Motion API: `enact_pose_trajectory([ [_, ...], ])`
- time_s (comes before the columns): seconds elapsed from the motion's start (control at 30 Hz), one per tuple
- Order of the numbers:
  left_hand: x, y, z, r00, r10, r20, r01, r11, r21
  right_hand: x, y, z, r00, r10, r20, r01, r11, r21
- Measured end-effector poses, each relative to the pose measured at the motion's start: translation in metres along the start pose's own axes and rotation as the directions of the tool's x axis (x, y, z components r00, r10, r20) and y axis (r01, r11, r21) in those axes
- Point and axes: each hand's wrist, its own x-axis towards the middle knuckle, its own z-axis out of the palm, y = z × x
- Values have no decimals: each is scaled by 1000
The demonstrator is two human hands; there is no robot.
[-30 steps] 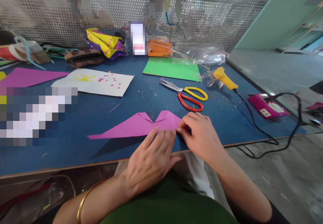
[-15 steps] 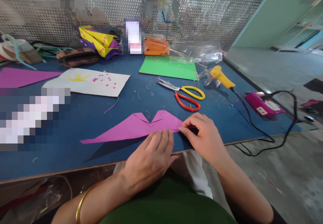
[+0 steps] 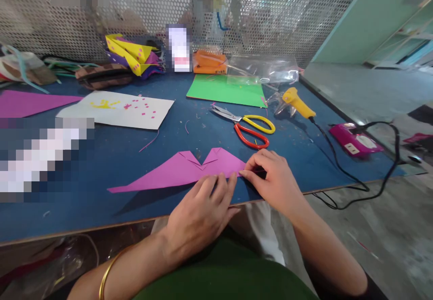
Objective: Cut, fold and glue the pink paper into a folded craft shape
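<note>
The purple paper (image 3: 179,171) sits low center of the frame, near the table's front edge: thin, matte, creased into a long pointed wing shape with two small folded flaps meeting in a notch on top. Left hand (image 3: 199,216) lies flat with fingers together, pressing its near edge down; right hand (image 3: 272,185) pinches the paper's right tip between thumb and fingertips. Just behind are scissors (image 3: 248,126) with red and yellow loops, shiny blades closed. Upper right there's a yellow glue gun (image 3: 297,102) with a black cord trailing off the edge, plus a green sheet (image 3: 223,93) and a white sheet (image 3: 118,109) further back. Blue table (image 3: 101,155), scuffed and littered with scraps, perforated metal screen behind.
</note>
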Motion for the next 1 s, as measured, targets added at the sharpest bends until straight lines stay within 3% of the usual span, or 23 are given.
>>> enact_pose_trajectory([
  [0.23,-1,1,1,1000,-7,-6,7,1000,-2,-4,4,1,998,32,-59,-31,999,18],
  [0.53,0,4,1,1000,-14,-9,14,999,33,-1,1,5,999,-33,-8,33,997,-69],
  [0.77,1,5,2,998,-33,-62,36,998,47,-9,9,3,993,7,-114,-9,1000,-17],
  [1.0,0,4,2,999,-39,-23,39,999,37,-7,13,-1,997,43,-60,-45,999,-31],
])
